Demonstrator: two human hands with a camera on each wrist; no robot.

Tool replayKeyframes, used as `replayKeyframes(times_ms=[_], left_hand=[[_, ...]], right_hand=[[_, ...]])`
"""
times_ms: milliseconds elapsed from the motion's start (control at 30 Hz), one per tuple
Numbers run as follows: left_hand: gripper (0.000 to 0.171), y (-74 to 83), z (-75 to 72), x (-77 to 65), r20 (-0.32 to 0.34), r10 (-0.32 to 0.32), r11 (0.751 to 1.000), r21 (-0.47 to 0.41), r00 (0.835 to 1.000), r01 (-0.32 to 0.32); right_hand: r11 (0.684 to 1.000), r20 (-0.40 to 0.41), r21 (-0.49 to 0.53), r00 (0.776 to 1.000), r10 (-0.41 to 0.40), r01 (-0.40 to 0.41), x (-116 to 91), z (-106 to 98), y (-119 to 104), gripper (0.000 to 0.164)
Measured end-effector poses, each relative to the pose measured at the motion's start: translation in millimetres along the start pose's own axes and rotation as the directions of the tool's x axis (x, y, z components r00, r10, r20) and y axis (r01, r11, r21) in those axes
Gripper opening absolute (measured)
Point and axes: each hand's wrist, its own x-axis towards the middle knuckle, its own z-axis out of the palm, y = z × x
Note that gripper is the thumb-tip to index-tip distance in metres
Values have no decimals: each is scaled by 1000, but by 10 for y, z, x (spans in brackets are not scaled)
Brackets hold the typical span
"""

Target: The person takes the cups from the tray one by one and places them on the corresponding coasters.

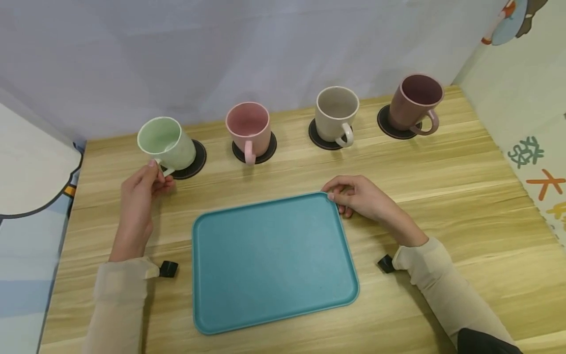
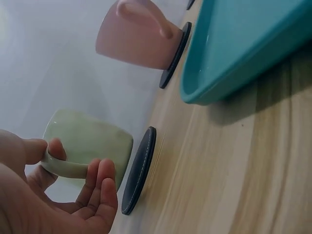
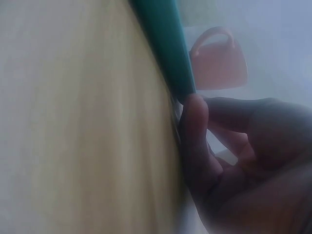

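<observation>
My left hand (image 1: 140, 196) pinches the handle of a pale green mug (image 1: 177, 151) at the far left. In the left wrist view a narrow gap shows between the mug's base and its round black coaster (image 2: 139, 170), and the thumb and fingers are curled about the handle. My right hand (image 1: 360, 197) pinches the far right corner of a teal rectangular tray (image 1: 274, 260) between thumb and forefinger. The right wrist view has that tray corner (image 3: 168, 48) held at the fingertips, close to the wooden tabletop.
A pink mug (image 1: 261, 137), a cream mug (image 1: 329, 125) and a dark mauve mug (image 1: 404, 110) stand on black coasters along the back edge, before a pale cloth backdrop (image 1: 265, 49). A printed white panel (image 1: 522, 113) borders the table (image 1: 464, 206) on the right.
</observation>
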Motion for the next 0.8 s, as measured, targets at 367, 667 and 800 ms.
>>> replayKeyframes(times_ms=[367, 667, 800], left_hand=[[40, -71, 57, 99, -34, -63, 998, 6, 997, 63], [39, -45, 53, 81, -50, -56, 998, 6, 997, 57], [39, -29, 58, 81, -42, -66, 998, 14, 997, 67]], right_hand=[[1000, 3, -3, 1000, 0, 0, -4, 6, 0, 22], [1000, 2, -12, 1000, -3, 3, -8, 2, -9, 22], [1000, -1, -8, 1000, -7, 7, -11, -11, -8, 22]])
